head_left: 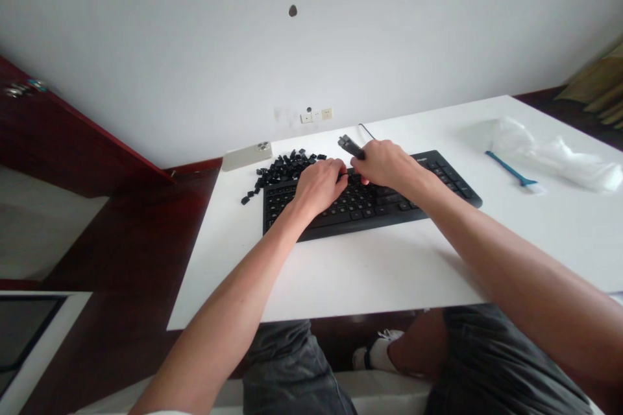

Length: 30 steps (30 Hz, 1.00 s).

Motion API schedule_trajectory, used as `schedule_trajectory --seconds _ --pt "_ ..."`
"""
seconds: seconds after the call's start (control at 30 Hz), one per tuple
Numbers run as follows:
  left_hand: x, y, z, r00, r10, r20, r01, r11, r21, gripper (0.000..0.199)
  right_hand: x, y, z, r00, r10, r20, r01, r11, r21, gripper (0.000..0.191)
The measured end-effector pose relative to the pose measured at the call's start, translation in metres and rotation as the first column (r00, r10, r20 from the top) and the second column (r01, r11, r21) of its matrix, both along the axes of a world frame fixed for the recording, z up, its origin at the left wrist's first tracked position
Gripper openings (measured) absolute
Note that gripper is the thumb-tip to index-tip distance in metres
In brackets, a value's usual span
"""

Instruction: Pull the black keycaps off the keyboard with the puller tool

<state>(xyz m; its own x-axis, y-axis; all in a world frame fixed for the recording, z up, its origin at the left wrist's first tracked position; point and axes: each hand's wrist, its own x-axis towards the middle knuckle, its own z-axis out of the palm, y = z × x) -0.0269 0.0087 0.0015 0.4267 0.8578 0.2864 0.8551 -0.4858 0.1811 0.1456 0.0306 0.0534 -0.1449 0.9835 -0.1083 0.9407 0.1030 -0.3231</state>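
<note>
A black keyboard (335,219) lies on the white table, with many of its keycaps off on the left and middle part. My left hand (318,185) rests over its upper middle, thumb and fingers closed together near a dark bit I cannot make out. My right hand (384,162) is wrapped round a black handheld tool with a notched end (351,146), which points up and to the left; its lower end is hidden by the hand. Loose black keycaps (285,168) are heaped behind the keyboard's left end, close to my left hand.
A phone (247,157) lies at the table's back left. On the right are a blue-handled brush (511,168) and a crumpled clear plastic bag (555,152). The keyboard's cable (366,131) runs toward the back edge. Wall sockets (316,115) sit behind the table (370,272).
</note>
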Motion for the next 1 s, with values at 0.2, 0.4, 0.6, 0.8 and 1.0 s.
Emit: schedule_trajectory --seconds 0.2,0.4,0.6,0.8,1.0 --pt "-0.001 0.000 0.000 1.000 -0.011 0.003 0.011 1.000 0.007 0.014 0.004 0.003 -0.003 0.999 0.028 -0.041 -0.028 1.000 -0.003 0.028" --pt "-0.001 -0.001 0.000 0.999 -0.030 0.030 0.030 1.000 0.008 0.011 0.009 0.013 -0.006 0.976 0.039 -0.215 -0.054 0.996 -0.067 0.029" --pt "-0.002 0.001 -0.002 0.999 -0.046 0.024 0.045 0.999 0.014 0.010 0.010 0.025 -0.007 0.947 0.062 -0.314 -0.124 0.976 -0.178 0.026" --pt "-0.003 0.001 -0.003 0.998 -0.062 0.026 0.061 0.998 0.031 0.010 0.012 0.022 -0.008 0.933 0.136 -0.332 -0.192 0.971 -0.141 0.033" --pt "0.000 -0.001 -0.001 0.999 -0.039 0.005 0.039 0.999 0.005 0.011 0.024 0.040 -0.009 0.852 0.411 -0.325 -0.463 0.880 -0.101 0.035"
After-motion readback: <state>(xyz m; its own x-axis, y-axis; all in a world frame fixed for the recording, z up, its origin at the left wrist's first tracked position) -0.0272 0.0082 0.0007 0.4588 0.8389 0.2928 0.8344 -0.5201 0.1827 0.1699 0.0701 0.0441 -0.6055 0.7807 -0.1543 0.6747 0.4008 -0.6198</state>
